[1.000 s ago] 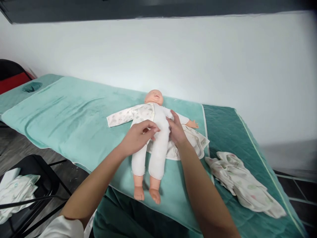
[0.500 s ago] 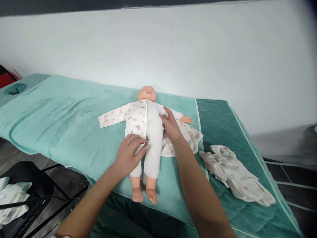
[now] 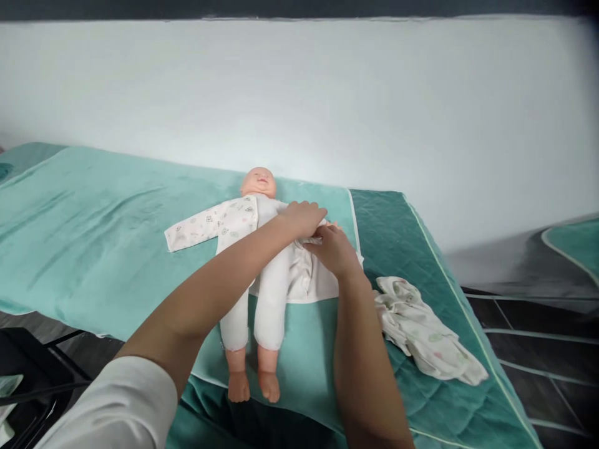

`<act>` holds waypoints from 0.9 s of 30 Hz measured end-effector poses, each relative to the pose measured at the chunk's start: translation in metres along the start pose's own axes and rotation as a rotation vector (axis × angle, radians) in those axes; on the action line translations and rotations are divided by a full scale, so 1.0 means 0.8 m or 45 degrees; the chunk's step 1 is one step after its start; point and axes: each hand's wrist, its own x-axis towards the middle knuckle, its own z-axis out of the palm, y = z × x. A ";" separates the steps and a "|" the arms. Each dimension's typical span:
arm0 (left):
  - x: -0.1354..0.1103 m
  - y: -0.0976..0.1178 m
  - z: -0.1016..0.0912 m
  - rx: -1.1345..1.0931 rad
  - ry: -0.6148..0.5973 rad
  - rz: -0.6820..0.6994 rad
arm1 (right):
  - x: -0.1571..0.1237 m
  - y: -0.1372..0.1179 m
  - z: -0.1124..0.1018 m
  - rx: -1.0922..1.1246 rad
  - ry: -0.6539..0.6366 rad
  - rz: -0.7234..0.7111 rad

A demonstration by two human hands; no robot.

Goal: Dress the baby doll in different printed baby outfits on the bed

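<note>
A baby doll in a white body suit lies face up on a light green towel. A printed white jacket covers its one arm and spreads open under it. My left hand reaches across the doll's chest and rests on its far shoulder, fingers curled over the cloth. My right hand sits just beside it, fingers closed on the bunched jacket fabric at that side. The doll's far arm is hidden by both hands.
A crumpled printed garment lies on the dark green quilted bed cover to the right. A white wall runs behind the bed. A black chair with white cloth stands at the lower left. Dark tiled floor shows at the right.
My left hand has left the doll's hip and crossed over its chest to the far shoulder. My right hand has shifted outward onto the jacket fabric. The view has swung right.
</note>
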 end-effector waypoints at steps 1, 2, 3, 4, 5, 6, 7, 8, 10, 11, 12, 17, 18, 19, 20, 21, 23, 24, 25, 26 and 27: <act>0.012 0.001 0.005 0.028 -0.057 -0.019 | 0.001 -0.001 0.005 -0.032 0.009 0.005; 0.022 0.001 0.011 0.047 -0.087 -0.038 | 0.002 -0.002 0.009 -0.065 0.009 0.024; 0.028 -0.001 0.015 0.064 -0.099 -0.053 | 0.004 -0.003 0.012 -0.083 0.002 0.048; 0.031 -0.004 0.018 0.080 -0.090 -0.059 | 0.005 -0.004 0.015 -0.069 -0.002 0.073; 0.033 -0.008 0.020 0.098 -0.067 -0.064 | 0.006 -0.003 0.015 -0.021 0.000 0.109; 0.031 -0.013 0.019 0.120 -0.033 -0.070 | 0.008 0.000 0.015 0.081 0.020 0.168; 0.028 -0.018 0.017 0.145 0.007 -0.080 | 0.010 0.003 0.014 0.220 0.059 0.249; 0.023 -0.023 0.014 0.169 0.053 -0.090 | 0.012 0.008 0.011 0.372 0.109 0.340; 0.009 -0.031 0.004 0.209 0.131 -0.086 | 0.016 0.018 0.006 0.673 0.223 0.500; 0.000 -0.033 -0.001 0.227 0.158 -0.075 | 0.019 0.022 0.002 0.804 0.268 0.550; -0.008 -0.034 -0.006 0.246 0.175 -0.059 | 0.020 0.025 -0.001 0.917 0.297 0.581; -0.043 -0.034 -0.019 0.359 0.119 -0.023 | 0.021 0.025 -0.021 1.566 0.250 0.616; -0.047 -0.033 -0.021 0.379 0.101 -0.025 | 0.019 0.023 -0.026 1.711 0.222 0.590; -0.049 -0.032 -0.022 0.395 0.085 -0.031 | 0.017 0.021 -0.031 1.839 0.204 0.559; -0.051 -0.031 -0.022 0.409 0.071 -0.040 | 0.015 0.019 -0.035 1.945 0.192 0.525; -0.051 -0.029 -0.022 0.419 0.057 -0.054 | 0.012 0.016 -0.039 2.018 0.183 0.488; -0.047 -0.024 -0.019 0.425 0.032 -0.091 | 0.006 0.006 -0.045 2.073 0.131 0.402; -0.044 -0.021 -0.015 0.421 0.027 -0.115 | 0.003 -0.002 -0.046 2.076 0.089 0.355; -0.039 -0.018 -0.010 0.411 0.029 -0.145 | -0.001 -0.012 -0.045 2.055 0.047 0.314; -0.034 -0.016 -0.004 0.395 0.037 -0.180 | -0.004 -0.023 -0.044 2.027 0.006 0.284; -0.029 -0.014 0.003 0.364 0.054 -0.212 | -0.008 -0.035 -0.041 2.000 -0.023 0.265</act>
